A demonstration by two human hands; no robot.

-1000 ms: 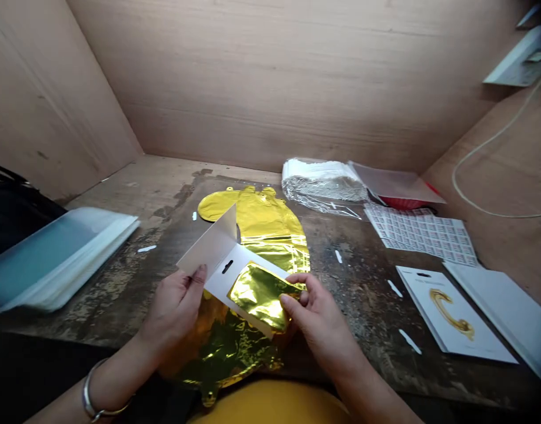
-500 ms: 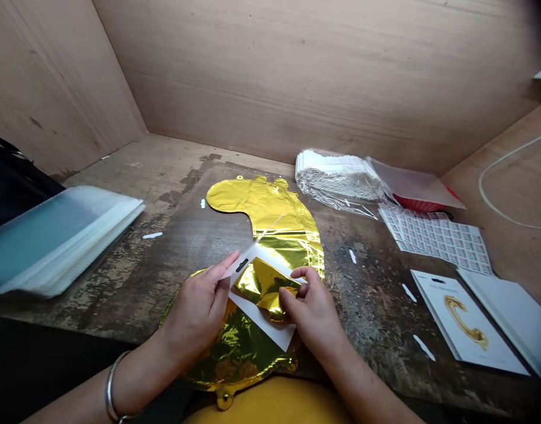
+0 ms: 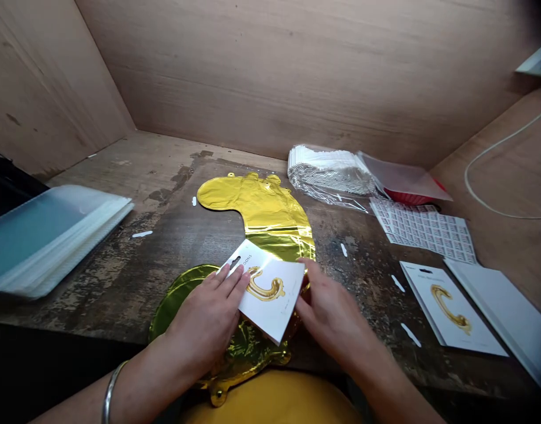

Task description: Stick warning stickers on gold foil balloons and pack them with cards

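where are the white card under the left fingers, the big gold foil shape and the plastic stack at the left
white card [image 3: 270, 294], head view: middle of its printed front
gold foil shape [image 3: 274, 212], head view: upper part, beyond the card
plastic stack [image 3: 53, 227], head view: top surface

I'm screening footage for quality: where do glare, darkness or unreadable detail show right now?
Head view: bright reflected bands cross the gold foil; head view: print on the label sheet is too small to read; head view: the upper-right corner darkens, and below the table at left is nearly black.
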